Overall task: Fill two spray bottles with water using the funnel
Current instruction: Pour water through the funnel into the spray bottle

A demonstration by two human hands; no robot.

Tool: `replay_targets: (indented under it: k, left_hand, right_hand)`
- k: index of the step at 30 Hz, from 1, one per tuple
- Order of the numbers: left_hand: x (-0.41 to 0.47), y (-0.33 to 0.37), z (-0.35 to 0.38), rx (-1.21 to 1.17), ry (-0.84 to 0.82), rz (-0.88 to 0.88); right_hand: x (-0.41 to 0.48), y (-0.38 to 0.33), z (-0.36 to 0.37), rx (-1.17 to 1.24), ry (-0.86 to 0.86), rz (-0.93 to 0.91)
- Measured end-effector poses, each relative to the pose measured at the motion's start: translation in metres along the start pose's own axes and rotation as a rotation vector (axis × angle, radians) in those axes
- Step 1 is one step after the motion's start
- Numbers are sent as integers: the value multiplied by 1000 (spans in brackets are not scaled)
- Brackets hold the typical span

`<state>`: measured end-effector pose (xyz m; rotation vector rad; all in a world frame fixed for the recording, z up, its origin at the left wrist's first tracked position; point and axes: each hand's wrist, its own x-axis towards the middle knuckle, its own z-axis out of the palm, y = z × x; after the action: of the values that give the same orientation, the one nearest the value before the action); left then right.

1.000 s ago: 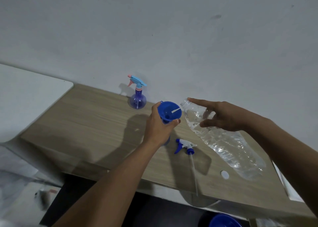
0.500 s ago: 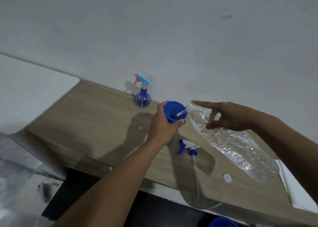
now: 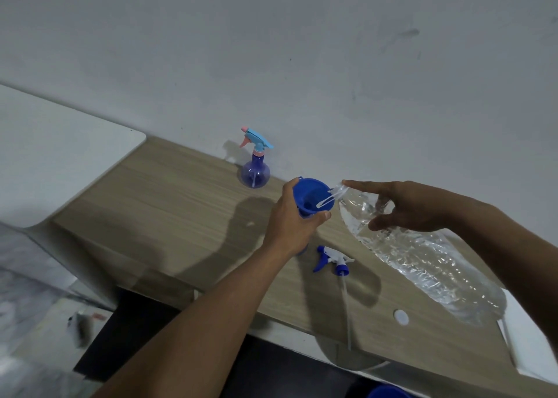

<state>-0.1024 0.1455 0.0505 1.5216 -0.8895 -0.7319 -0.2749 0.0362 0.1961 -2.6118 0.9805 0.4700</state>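
Observation:
My left hand [image 3: 294, 225] grips a blue funnel [image 3: 312, 199] that sits on a spray bottle almost wholly hidden behind the hand. My right hand [image 3: 404, 207] holds a large clear water bottle [image 3: 422, 252] tilted with its mouth at the funnel's rim, and a thin stream of water runs into the funnel. A blue and white spray head [image 3: 332, 258] with its long tube lies on the wooden table [image 3: 169, 204] just in front of the funnel. A second, purple spray bottle [image 3: 255, 172] with a light blue and pink trigger stands upright by the wall.
A white bottle cap [image 3: 401, 317] lies on the table near its front edge. A white surface [image 3: 54, 156] adjoins the table on the left. Below the table's front edge a blue round object [image 3: 388, 392] shows partly. The wall runs close behind the table.
The view has shifted slightly. Both hands keep the same hold, and the water bottle stays tilted at the funnel with water still running in.

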Motion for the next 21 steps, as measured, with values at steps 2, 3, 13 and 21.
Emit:
replay_targets:
  k: [2, 3, 13, 21]
  left_hand:
    - [0, 0, 0, -2, 2, 2]
    - [0, -1, 0, -2, 3, 0]
    - [2, -2, 1, 9, 10, -8]
    - [1, 0, 1, 8, 10, -14]
  right_hand:
    - [0, 0, -1, 0, -4, 2]
    - [0, 0, -1, 7, -4, 1]
    - [-3, -4, -4, 1, -15, -7]
    - [-6, -6, -8, -22, -31, -3]
